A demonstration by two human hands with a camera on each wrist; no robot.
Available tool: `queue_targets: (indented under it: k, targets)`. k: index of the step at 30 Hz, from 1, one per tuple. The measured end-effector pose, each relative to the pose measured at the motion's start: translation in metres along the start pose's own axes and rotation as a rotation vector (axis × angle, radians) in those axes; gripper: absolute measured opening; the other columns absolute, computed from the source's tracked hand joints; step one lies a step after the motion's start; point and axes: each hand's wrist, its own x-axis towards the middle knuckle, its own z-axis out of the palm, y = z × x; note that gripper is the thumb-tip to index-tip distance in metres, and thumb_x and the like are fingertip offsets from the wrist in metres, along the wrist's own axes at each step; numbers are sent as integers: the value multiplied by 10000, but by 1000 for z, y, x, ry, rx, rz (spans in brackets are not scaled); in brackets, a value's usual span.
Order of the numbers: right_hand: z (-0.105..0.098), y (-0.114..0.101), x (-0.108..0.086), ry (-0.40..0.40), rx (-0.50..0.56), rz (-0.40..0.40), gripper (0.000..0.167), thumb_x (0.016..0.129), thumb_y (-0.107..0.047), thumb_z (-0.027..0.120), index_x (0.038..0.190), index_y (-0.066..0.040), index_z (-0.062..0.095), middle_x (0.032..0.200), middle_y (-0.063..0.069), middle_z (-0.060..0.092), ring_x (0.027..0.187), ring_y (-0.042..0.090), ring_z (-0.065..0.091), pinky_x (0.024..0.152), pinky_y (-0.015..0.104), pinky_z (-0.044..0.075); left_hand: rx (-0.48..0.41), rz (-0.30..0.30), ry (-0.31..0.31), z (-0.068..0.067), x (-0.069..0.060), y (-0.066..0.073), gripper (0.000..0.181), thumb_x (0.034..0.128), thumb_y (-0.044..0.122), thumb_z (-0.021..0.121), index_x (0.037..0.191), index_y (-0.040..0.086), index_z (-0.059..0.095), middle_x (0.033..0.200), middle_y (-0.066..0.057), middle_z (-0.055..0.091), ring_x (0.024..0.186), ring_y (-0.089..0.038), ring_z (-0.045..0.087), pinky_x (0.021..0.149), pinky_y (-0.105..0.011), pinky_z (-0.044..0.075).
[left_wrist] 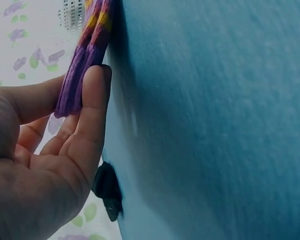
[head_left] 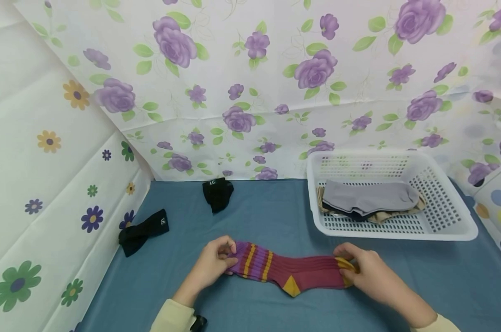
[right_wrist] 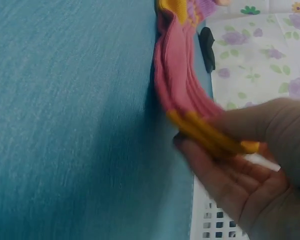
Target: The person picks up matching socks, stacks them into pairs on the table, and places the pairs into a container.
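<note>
A pair of maroon knit socks (head_left: pixel 304 271), laid one on the other, stretches between my two hands just over the blue cloth. My left hand (head_left: pixel 211 263) pinches the purple cuff end, which has yellow and maroon stripes. In the left wrist view, thumb and fingers hold the purple ribbed edge (left_wrist: pixel 72 87) between them. My right hand (head_left: pixel 368 274) grips the yellow toe end. Up close in the right wrist view, the yellow toes (right_wrist: pixel 205 132) are squeezed between thumb and fingers, and the layers bend there. The yellow heel points toward the front.
A white plastic basket (head_left: pixel 454 216) stands at the back right, holding folded grey socks (head_left: pixel 368 196) over tan and dark ones. One black sock bundle (head_left: pixel 218 193) lies near the back edge, another black sock bundle (head_left: pixel 142 231) at the left. Floral sheeting (head_left: pixel 234 92) rises behind.
</note>
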Motion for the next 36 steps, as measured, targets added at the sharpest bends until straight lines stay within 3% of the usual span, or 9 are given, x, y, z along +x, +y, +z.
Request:
queue_targets:
  k: [9, 14, 19, 23, 26, 30, 32, 35, 36]
  targets:
    - [-4, -6, -10, -6, -49, -271, 456, 863, -107, 660, 1215, -380, 564, 1141, -191, 614, 984, -6, 604, 746, 202, 520, -28, -45, 9, -7, -2, 0, 299, 847, 20, 655, 1114, 147, 697, 1201, -152, 622, 790, -181, 687, 592, -390, 562]
    - [-6, -8, -16, 147, -105, -476, 499, 809, 8, 681, 1179, -323, 629, 1177, -101, 610, 966, 41, 612, 639, 115, 454, 23, -21, 48, -10, -6, 7, 309, 833, 38, 681, 1119, 155, 694, 1184, -139, 633, 743, -157, 681, 569, -358, 555]
    - [-14, -17, -17, 299, -124, -650, 599, 712, 87, 723, 1202, -247, 637, 1229, 12, 603, 918, 48, 619, 585, 45, 364, 168, 4, 169, -14, -10, 26, 309, 838, 88, 694, 1085, 272, 700, 1180, -44, 634, 750, -111, 633, 580, -254, 524]
    - [-28, -27, -13, 459, -88, -768, 567, 676, 112, 723, 1181, -138, 657, 1175, 47, 642, 955, 83, 642, 722, 33, 438, 210, 45, 252, -21, -15, 49, 320, 835, 100, 701, 1066, 322, 697, 1165, 13, 636, 798, -107, 631, 636, -231, 537]
    - [-44, -34, -9, 547, -97, -758, 552, 670, 111, 725, 1171, -113, 662, 1142, 33, 664, 1019, 107, 637, 840, 76, 455, 234, 108, 299, -30, -18, 67, 327, 835, 104, 701, 1068, 334, 691, 1138, 31, 643, 803, -96, 637, 660, -229, 545]
    - [-68, -40, -9, 597, -148, -648, 579, 649, 134, 747, 1149, -141, 650, 1142, -19, 660, 960, 7, 612, 772, 48, 453, 282, 239, 347, -37, -17, 91, 335, 841, 129, 696, 1101, 339, 674, 1122, 45, 647, 815, -71, 642, 674, -211, 545]
    - [-79, -39, -10, 635, -152, -632, 452, 688, 110, 745, 1051, -148, 665, 1143, 2, 658, 974, -11, 599, 757, 35, 447, 294, 312, 350, -37, -14, 103, 336, 851, 140, 685, 1129, 326, 663, 1129, 50, 646, 829, -63, 641, 674, -206, 544]
    - [-93, -36, -9, 717, -151, -685, 40, 863, -97, 663, 876, -126, 688, 1140, 81, 662, 1039, 20, 585, 748, 13, 421, 284, 392, 344, -33, -7, 116, 332, 863, 144, 670, 1150, 311, 657, 1128, 67, 644, 830, -40, 637, 664, -201, 540]
    - [-98, -35, -8, 740, -162, -709, 131, 912, -168, 605, 844, -116, 704, 1132, 101, 663, 1020, 17, 573, 711, 3, 398, 281, 410, 342, -31, -3, 120, 329, 868, 144, 664, 1152, 310, 655, 1124, 76, 645, 803, -31, 630, 648, -201, 536]
